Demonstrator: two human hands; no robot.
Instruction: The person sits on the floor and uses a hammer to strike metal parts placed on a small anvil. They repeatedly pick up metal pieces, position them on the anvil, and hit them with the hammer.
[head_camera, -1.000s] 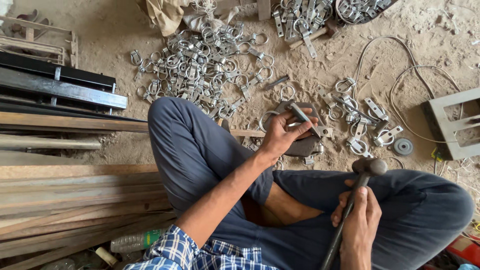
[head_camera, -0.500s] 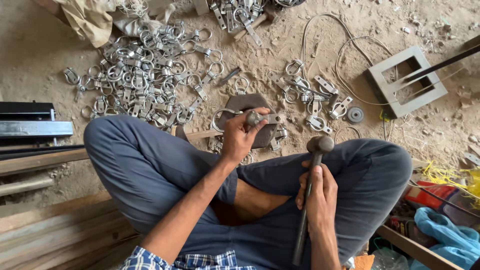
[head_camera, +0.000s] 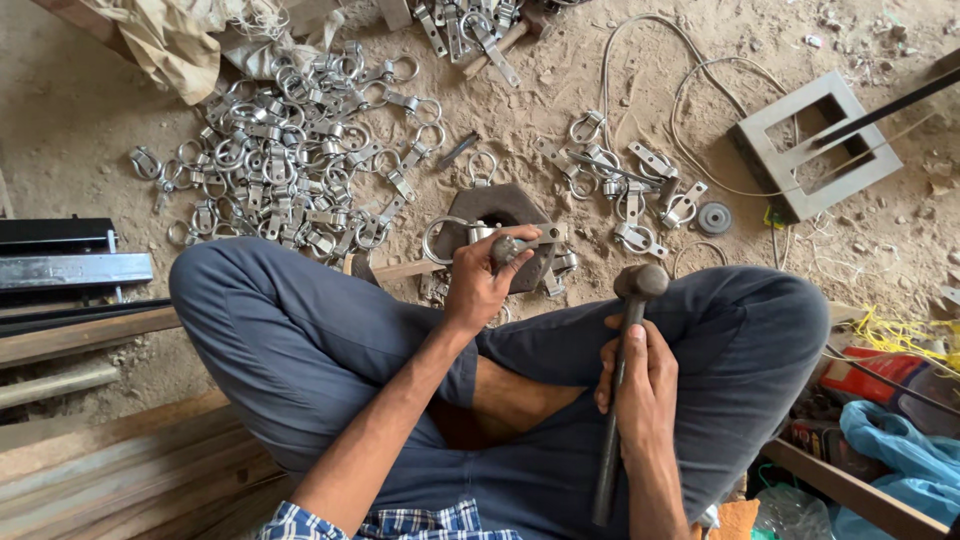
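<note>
The left hand (head_camera: 480, 285) is pinching a metal ring fitting (head_camera: 520, 240) on the dark steel block (head_camera: 500, 215). The right hand (head_camera: 635, 375) is gripping the hammer (head_camera: 625, 340). Keep fingers clear; strike squarely.

Heap of metal ring clasps (head_camera: 290, 165), grey square frame (head_camera: 815, 145), blue bag (head_camera: 895, 450), wooden planks (head_camera: 110, 460)

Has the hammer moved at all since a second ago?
Hardly. The hammer stays upright in the right hand over the right knee, its head beside the dark block; the picture's shift is mostly camera movement.
</note>
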